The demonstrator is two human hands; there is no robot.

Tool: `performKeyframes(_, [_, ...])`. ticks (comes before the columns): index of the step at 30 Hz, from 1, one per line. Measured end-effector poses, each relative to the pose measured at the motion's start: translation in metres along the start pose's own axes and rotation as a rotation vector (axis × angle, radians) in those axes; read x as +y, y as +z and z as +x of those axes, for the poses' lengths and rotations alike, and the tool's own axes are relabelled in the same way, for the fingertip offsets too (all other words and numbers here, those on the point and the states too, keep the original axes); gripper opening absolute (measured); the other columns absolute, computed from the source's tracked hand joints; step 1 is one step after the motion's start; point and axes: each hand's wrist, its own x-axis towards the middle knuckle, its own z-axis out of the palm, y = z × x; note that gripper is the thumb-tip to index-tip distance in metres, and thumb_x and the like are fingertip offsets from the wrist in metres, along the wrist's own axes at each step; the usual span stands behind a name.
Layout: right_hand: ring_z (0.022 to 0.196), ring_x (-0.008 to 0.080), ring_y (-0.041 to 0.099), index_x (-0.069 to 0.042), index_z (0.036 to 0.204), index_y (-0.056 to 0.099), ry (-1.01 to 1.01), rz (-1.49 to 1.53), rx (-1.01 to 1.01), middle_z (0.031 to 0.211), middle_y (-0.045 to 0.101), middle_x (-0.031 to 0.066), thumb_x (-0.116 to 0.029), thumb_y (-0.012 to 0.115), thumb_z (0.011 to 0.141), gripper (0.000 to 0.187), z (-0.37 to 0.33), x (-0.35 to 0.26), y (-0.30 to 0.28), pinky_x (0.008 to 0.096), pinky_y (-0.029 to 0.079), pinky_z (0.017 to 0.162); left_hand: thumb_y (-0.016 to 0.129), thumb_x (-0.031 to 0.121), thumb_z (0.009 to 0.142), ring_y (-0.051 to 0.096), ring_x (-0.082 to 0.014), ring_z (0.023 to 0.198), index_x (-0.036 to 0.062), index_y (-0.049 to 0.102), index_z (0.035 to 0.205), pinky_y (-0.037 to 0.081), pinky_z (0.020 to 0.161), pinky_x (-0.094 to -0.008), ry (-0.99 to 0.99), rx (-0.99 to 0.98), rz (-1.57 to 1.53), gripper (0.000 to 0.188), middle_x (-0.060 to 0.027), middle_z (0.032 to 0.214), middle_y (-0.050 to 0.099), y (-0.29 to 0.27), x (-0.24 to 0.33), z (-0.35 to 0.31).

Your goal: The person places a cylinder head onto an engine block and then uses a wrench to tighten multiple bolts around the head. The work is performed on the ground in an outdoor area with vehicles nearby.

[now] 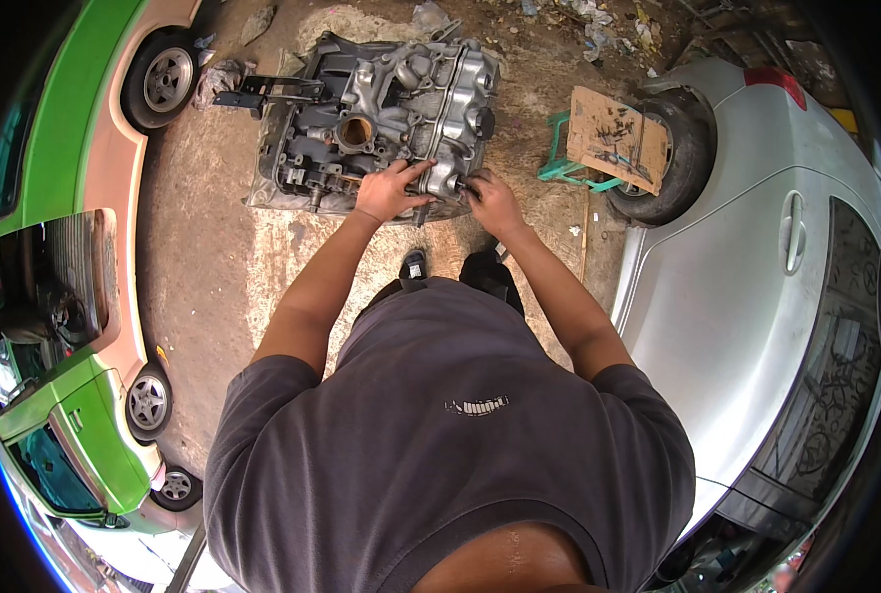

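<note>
A greasy metal car engine [366, 77] lies ahead of me on a dark sheet, with a silvery ribbed cover [457, 94] along its right side and a round, brownish opening [354, 131] in the middle. My left hand [386, 194] rests on its near edge, fingers stretched toward the cover's near end and thumb apart. At the near right corner of that cover, my right hand [497, 205] has its fingers bent in a pinch against a small dark part, too small to name.
To the right, a board with small bolts and tools [604, 133] lies on a green stool [556, 158], beside a silver car [727, 257]. A green and peach vehicle [114, 188] stands at the left. Litter [609, 30] covers the ground at the back.
</note>
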Motion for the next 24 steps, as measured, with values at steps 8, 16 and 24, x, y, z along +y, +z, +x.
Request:
performKeyframes(8, [0.101,0.0311,0.064,-0.009,0.108,0.070,0.019,0.029,-0.008,0.112,0.064,0.0105,-0.022,0.068,0.087,0.025,-0.002,0.002,0.002,0.0402,0.053,0.086,0.075,0.060,0.070,0.068,-0.0249,0.077,0.0377,0.053,0.138,0.055,0.062,-0.0392,0.017,0.031,-0.010,0.075,-0.0032,0.095,0.062,0.000,0.001,-0.001])
performKeyframes(16, [0.100,0.0315,0.064,-0.007,0.107,0.070,0.048,0.020,0.019,0.110,0.065,0.0115,-0.019,0.070,0.085,0.025,-0.004,0.000,0.005,0.0403,0.053,0.085,0.075,0.060,0.070,0.068,-0.0257,0.076,0.0378,0.053,0.138,0.055,0.062,-0.0391,0.026,0.053,-0.008,0.074,-0.0038,0.096,0.062,0.003,-0.001,-0.002])
performKeyframes(24, [0.097,0.0325,0.064,-0.005,0.104,0.070,-0.014,0.040,-0.030,0.107,0.065,0.0132,-0.016,0.071,0.083,0.024,0.001,0.009,0.003,0.0394,0.052,0.084,0.078,0.056,0.069,0.067,-0.0260,0.077,0.0387,0.054,0.137,0.054,0.063,-0.0390,-0.009,0.059,-0.025,0.075,-0.0039,0.096,0.063,0.003,0.003,-0.003])
